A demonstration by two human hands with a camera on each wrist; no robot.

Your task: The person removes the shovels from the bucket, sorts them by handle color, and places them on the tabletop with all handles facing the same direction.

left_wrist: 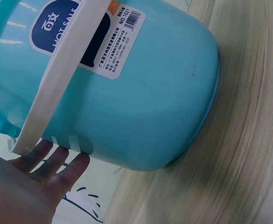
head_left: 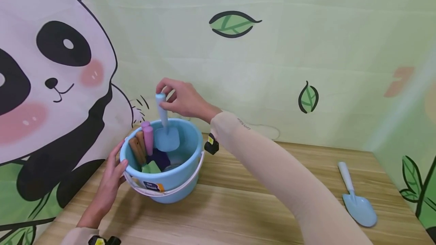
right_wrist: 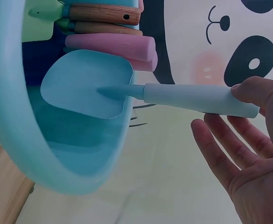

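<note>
A light blue toy shovel (head_left: 167, 139) is held by my right hand (head_left: 185, 97), thumb and fingers pinching the end of its pale handle (right_wrist: 192, 99). Its blade points down inside the mouth of a light blue bucket (head_left: 173, 188), which stands upright on the table. My left hand (head_left: 110, 179) rests against the bucket's left side near the rim; in the left wrist view its fingers (left_wrist: 67, 175) lie fairly straight on the outer wall. Inside the bucket are wooden-handled tools (right_wrist: 104, 14), pink-handled tools (head_left: 148, 139), and green and dark blue pieces, partly hidden.
A second light blue shovel (head_left: 361, 209) lies on the wooden table (head_left: 238, 214) at the right. The bucket's white handle (head_left: 184, 186) hangs down across its front. A printed panda backdrop (head_left: 255, 67) stands close behind the bucket.
</note>
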